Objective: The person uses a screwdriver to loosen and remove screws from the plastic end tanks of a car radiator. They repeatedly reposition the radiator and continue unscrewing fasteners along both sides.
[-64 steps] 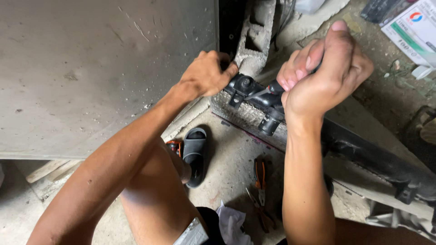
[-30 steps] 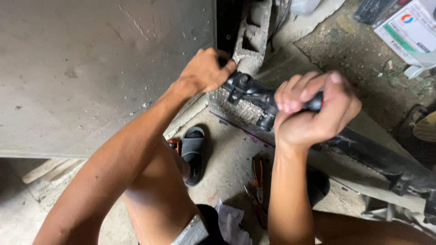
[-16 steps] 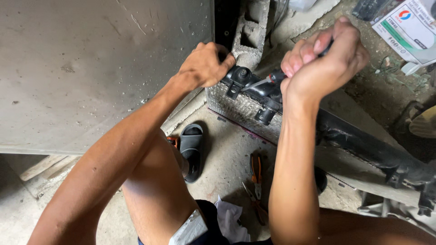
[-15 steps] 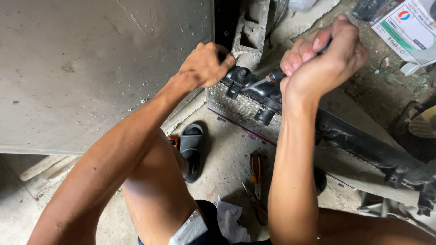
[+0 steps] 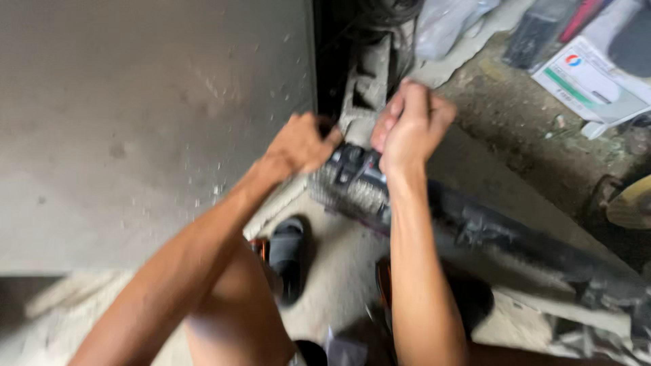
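Observation:
A long radiator-like part lies slanted across the floor, with a black plastic tank point(image 5: 522, 240) and a grey finned core point(image 5: 337, 192). At its upper end sits a black fitting point(image 5: 352, 165). My left hand point(image 5: 304, 142) is closed on that end, just left of the fitting. My right hand point(image 5: 409, 125) is a fist directly above the fitting, wrapped around a dark tool handle that the fingers almost entirely hide. The two hands nearly touch. The whole view is motion-blurred.
A large grey panel point(image 5: 135, 122) fills the left side. A concrete block point(image 5: 369, 88) stands behind the hands. On the floor are a black sandal point(image 5: 288, 254), a clear plastic bag point(image 5: 447, 24) and a white printed carton point(image 5: 590, 78).
My right fist has swung left and down from the upper right until it sits next to my left hand over the fitting. My left hand has kept its grip.

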